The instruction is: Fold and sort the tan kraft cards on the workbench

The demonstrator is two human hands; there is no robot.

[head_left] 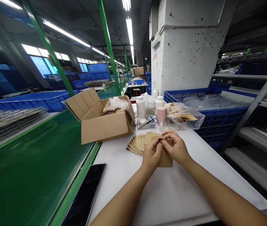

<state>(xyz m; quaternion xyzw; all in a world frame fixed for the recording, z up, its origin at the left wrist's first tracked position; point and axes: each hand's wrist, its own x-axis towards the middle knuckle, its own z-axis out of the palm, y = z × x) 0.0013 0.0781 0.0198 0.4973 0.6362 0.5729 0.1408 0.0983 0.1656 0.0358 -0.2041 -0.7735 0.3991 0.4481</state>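
I read: left hand [151,156], right hand [175,147] | both nearly closed, fingertips pinching a kraft envelope [167,158] at 12 o'clock | fanned kraft envelopes [135,145] at 11 o'clock, apparently spread for separate picking

The hands [163,149] are working with white surface [168,194] running back toward the near edge, while a fan of kraft envelopes [136,144] is crowding their left. White bottles [140,107], a pink bottle [161,115] and a plastic bag [185,117] are walling off the far side, and a cardboard box [105,121] is blocking the far left.
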